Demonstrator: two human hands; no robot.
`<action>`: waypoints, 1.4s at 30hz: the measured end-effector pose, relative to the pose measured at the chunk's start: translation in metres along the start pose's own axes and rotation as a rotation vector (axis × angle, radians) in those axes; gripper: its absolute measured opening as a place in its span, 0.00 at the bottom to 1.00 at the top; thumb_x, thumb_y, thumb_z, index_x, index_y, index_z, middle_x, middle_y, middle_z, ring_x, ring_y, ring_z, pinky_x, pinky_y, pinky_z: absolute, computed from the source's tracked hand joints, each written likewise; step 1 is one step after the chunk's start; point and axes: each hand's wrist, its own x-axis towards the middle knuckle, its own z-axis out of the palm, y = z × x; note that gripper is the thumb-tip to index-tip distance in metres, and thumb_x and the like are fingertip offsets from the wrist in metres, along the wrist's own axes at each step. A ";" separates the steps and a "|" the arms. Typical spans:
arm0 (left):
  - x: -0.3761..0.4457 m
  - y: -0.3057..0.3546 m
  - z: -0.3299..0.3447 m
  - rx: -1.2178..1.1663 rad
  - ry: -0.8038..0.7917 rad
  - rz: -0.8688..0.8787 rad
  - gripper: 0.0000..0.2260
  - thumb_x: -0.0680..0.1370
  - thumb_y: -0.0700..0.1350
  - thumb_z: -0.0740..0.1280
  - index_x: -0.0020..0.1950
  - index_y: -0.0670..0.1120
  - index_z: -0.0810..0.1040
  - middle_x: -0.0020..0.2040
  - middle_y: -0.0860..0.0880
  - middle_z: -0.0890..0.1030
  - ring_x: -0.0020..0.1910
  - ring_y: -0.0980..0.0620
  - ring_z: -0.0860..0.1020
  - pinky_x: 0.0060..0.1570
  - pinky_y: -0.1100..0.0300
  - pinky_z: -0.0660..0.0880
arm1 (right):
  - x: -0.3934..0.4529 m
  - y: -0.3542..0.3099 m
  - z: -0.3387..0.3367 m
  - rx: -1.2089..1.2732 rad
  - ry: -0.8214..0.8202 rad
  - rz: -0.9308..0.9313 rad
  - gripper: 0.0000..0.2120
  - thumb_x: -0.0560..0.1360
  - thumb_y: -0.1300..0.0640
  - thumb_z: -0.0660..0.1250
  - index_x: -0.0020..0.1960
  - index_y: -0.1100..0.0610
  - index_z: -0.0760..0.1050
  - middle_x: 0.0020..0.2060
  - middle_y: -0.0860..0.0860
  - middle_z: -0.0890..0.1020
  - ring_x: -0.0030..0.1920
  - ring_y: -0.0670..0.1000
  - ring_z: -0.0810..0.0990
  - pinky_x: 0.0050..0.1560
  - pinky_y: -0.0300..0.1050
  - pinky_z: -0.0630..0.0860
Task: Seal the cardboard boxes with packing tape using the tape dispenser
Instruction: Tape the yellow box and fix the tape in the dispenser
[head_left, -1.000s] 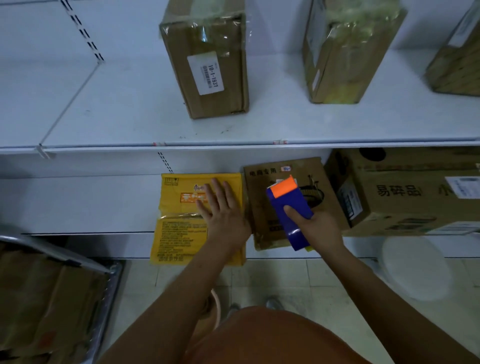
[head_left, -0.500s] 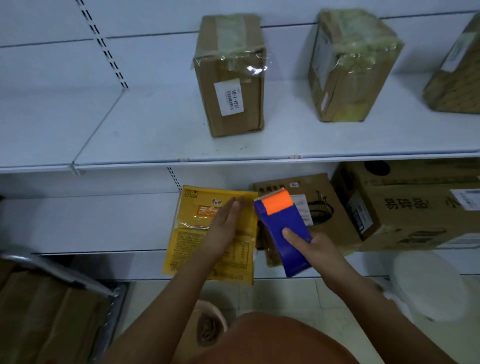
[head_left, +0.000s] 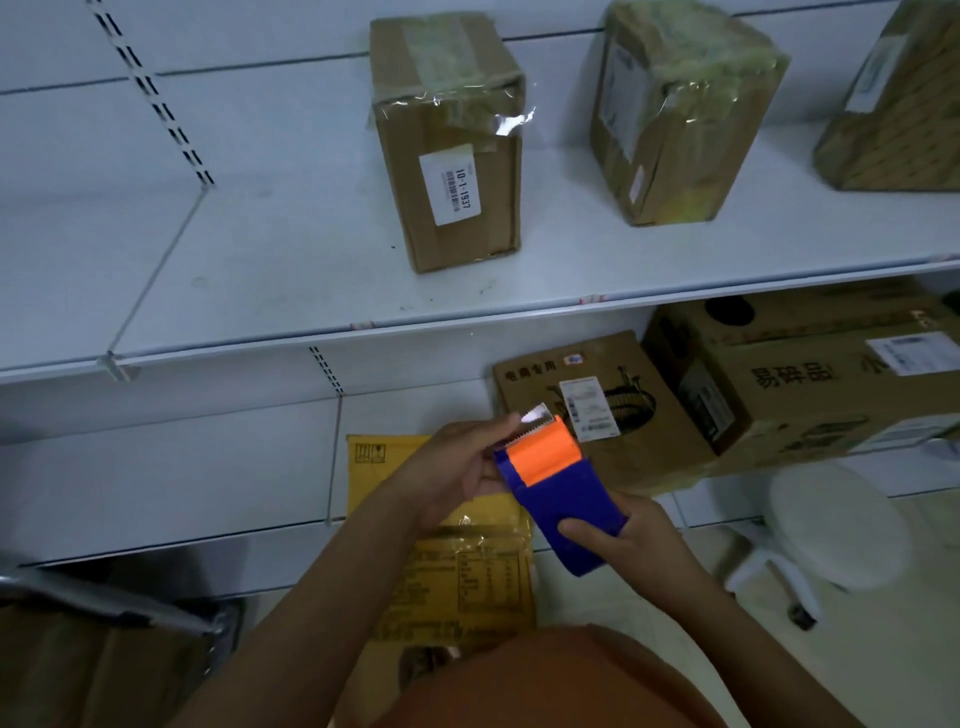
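Blue-and-orange tape dispenser (head_left: 558, 491) held at lower centre of frame, tilted, toothed edge up-left. Lower body gripped by right hand (head_left: 631, 540), thumb curled across blue face. Orange end and loose tape tab (head_left: 535, 414) pinched by left hand (head_left: 457, 467). Yellow package (head_left: 467, 566) seen beneath hands on lower shelf (head_left: 171, 483). Brown cardboard box (head_left: 597, 415) just right of dispenser. Taped box (head_left: 447, 145) stood upper centre.

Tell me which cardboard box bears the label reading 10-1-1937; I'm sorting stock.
The upright box on the upper shelf, leftmost of the three there; its white side label shows that number.
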 end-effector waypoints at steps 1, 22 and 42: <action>0.002 -0.001 -0.002 -0.003 0.001 -0.018 0.22 0.74 0.53 0.71 0.62 0.41 0.80 0.55 0.42 0.84 0.55 0.45 0.83 0.56 0.50 0.79 | -0.002 -0.001 0.001 -0.006 0.004 0.001 0.13 0.67 0.44 0.74 0.46 0.49 0.80 0.41 0.43 0.85 0.42 0.43 0.83 0.40 0.36 0.76; 0.061 0.039 -0.018 0.382 0.232 0.101 0.08 0.76 0.41 0.73 0.51 0.36 0.84 0.49 0.38 0.85 0.50 0.45 0.84 0.54 0.54 0.79 | -0.061 -0.019 -0.020 0.136 -0.028 0.420 0.25 0.68 0.38 0.69 0.45 0.61 0.82 0.36 0.54 0.86 0.38 0.53 0.85 0.42 0.40 0.76; 0.093 0.021 -0.035 0.893 0.223 0.114 0.05 0.74 0.44 0.74 0.40 0.45 0.87 0.41 0.45 0.86 0.44 0.50 0.83 0.49 0.54 0.79 | -0.051 -0.035 0.000 0.291 -0.045 0.472 0.25 0.71 0.38 0.68 0.49 0.61 0.83 0.40 0.55 0.87 0.41 0.54 0.86 0.45 0.43 0.80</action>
